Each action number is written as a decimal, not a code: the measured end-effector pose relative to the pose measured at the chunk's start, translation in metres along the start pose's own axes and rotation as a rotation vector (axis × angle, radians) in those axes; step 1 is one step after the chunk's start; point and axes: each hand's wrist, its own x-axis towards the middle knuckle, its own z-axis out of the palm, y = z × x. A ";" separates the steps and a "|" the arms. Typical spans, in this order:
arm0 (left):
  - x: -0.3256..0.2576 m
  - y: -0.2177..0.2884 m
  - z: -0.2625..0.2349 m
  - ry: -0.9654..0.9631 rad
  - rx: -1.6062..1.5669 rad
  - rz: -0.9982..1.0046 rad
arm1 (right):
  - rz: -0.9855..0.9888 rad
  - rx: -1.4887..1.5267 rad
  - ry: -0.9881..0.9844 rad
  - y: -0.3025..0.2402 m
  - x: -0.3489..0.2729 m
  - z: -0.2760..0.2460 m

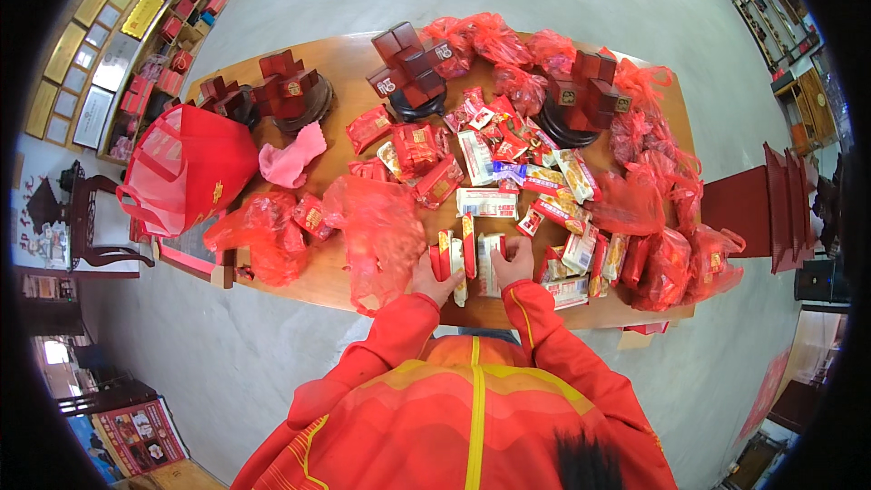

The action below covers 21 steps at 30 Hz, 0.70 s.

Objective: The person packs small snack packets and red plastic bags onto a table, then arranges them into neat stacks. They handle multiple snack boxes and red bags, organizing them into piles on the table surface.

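Note:
My left hand (432, 278) and my right hand (513, 263) are at the near edge of a wooden table (345, 63), both closed around a small stack of snack packets (464, 254), red and white, held upright between them. Just left of my left hand lies a crumpled red plastic bag (376, 231). A spread of loose red, white and yellow snack packets (508, 172) covers the table beyond my hands. Both sleeves are red with yellow trim.
A red tote bag (186, 163) and a pink cloth (292, 156) sit at the table's left. Dark red interlocking wooden ornaments (408, 68) stand on round bases at the back. Several filled red plastic bags (671, 254) line the right and far edges. Grey floor surrounds the table.

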 end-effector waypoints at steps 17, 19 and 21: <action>-0.023 0.027 -0.007 0.127 -0.280 0.321 | -0.314 -0.061 -0.291 -0.113 -0.037 -0.027; -0.031 0.033 -0.011 0.102 -0.320 0.437 | -0.248 -0.030 -0.305 -0.118 -0.055 -0.041; -0.036 0.037 -0.019 0.013 -0.361 0.406 | -0.178 0.031 -0.322 -0.112 -0.064 -0.046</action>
